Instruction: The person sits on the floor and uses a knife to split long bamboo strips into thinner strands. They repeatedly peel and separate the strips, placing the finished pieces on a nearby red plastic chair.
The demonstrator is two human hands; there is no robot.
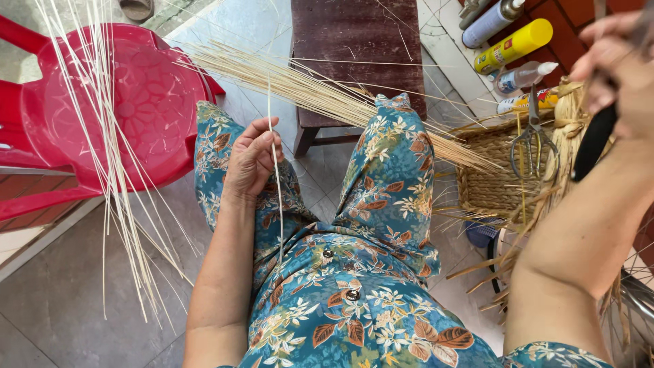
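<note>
The left hand [251,160] rests on the left knee of the flowered dress [354,272], forearm running straight down from it toward the body, fingers curled and pinching a single pale reed strand [278,197] that stands upright through the fingertips and trails down across the lap. The right hand [616,61] is raised high at the far right of the dress, arm bent steeply upward, fingers closed around a dark handle [594,143]; what the handle belongs to cannot be made out. A sheaf of reeds [327,95] lies slanted across the right knee, its tips reaching toward the woven basket [490,177] just right of the dress, where scissors [533,140] hang on the rim. Left of the dress, a red plastic chair [136,102] stands near, with more loose strands [116,170] draped over its seat edge and hanging down to the tiled floor [61,293]. Beyond the knees a dark wooden stool [354,48] stands, with spray cans [511,44] lying to its right. Open floor shows between the left knee and the chair.
</note>
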